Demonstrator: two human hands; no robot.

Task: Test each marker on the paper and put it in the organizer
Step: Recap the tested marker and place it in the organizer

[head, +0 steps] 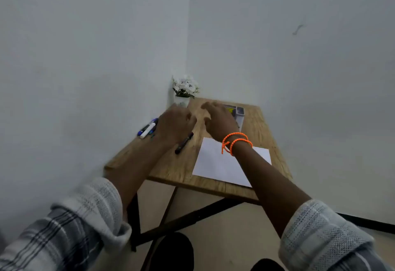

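Note:
A white sheet of paper [215,161] lies on the near right part of the small wooden table [265,134]. A black marker [184,143] lies on the wood left of the paper, just below my left hand [175,124], which hovers blurred above it; whether it holds anything I cannot tell. Two or three markers, white, blue and black [148,128], lie at the table's left edge. My right hand [217,121], fingers spread and empty, reaches over the grey organizer tray [240,113] at the far right, hiding most of it.
A white pot of white flowers [184,91] stands in the far corner where two pale walls meet. The table has black legs. Orange bands circle my right wrist [235,141]. Dark shoes show on the floor below the table.

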